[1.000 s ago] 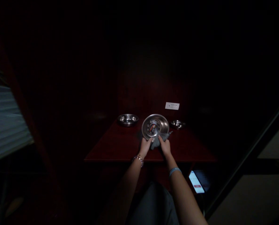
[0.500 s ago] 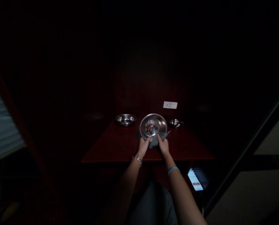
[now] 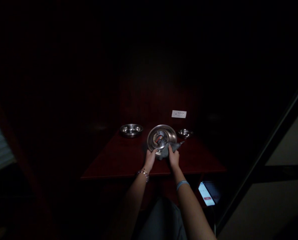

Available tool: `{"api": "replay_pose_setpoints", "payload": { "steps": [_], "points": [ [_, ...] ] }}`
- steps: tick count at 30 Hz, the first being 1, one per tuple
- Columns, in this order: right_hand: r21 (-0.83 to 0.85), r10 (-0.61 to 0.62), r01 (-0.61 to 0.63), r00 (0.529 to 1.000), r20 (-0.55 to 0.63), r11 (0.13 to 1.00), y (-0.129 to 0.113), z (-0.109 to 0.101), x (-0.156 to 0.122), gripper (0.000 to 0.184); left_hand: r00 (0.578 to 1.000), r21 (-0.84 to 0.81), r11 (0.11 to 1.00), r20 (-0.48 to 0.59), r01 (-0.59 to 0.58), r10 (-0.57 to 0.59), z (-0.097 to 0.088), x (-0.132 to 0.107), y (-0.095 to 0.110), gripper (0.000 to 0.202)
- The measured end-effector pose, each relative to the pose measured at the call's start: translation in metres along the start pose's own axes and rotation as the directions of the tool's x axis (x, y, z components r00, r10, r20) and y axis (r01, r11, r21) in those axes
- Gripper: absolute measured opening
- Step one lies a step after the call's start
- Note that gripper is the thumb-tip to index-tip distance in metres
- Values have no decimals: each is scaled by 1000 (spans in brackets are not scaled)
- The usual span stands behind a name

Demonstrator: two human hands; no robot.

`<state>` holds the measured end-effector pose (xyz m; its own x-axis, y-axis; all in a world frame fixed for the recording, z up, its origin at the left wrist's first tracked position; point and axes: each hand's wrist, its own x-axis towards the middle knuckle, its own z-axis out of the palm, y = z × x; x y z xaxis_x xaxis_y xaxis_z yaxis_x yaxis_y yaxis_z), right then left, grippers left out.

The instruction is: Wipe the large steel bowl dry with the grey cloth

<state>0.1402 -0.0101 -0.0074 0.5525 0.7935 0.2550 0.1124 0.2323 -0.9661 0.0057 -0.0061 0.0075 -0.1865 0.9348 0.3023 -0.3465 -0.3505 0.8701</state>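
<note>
A shiny steel bowl point(image 3: 172, 135) is held tilted above the red table, its inside facing me, with an orange and dark patch like a label or reflection at its centre. My left hand point(image 3: 150, 159) grips the bowl's lower left rim, thumb on the inner side. Over the lower right rim lies a grey cloth point(image 3: 165, 152), pinched against the bowl by my right hand point(image 3: 174, 157). The fingers of both hands are largely hidden behind the bowl and cloth.
On the dark red table point(image 3: 108, 163), a wide steel bowl point(image 3: 131, 133) stands at the back left and a smaller steel bowl point(image 3: 185, 133) at the back right. A white socket plate point(image 3: 179, 114) is on the wall. A lit phone point(image 3: 206, 194) sits below the table's right edge.
My left hand has shifted slightly left along the rim, away from the right hand. The bowl has turned a little in my grip, and the whole view has shifted slightly.
</note>
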Motion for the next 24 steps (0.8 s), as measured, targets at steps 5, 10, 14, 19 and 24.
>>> {"api": "replay_pose_setpoints", "payload": {
  "steps": [5, 10, 14, 19, 24],
  "points": [
    [-6, -18, 18, 998, 54, 1000, -1, 1, -1, 52, 995, -6, 999, -85, -52, 51, -1, -1, 1, 49],
    [59, -20, 15, 997, 73, 998, -4, 1, -2, 53, 1000, 26, 1000, -19, 3, -2, 0, 0, 0, 31],
    [67, -6, 2, 998, 63, 998, -5, 0, -3, 55, 1000, 38, 999, 26, 5, -6, 0, -1, -1, 35],
    [69, -2, -2, 998, 65, 998, -7, 0, -3, 54, 995, 69, 997, 82, 46, -52, 1, -1, -1, 29],
    [61, -3, -7, 987, 161, 998, -6, 1, -4, 51, 999, 27, 999, 24, 32, -33, 2, -1, 2, 29]
  ]
}}
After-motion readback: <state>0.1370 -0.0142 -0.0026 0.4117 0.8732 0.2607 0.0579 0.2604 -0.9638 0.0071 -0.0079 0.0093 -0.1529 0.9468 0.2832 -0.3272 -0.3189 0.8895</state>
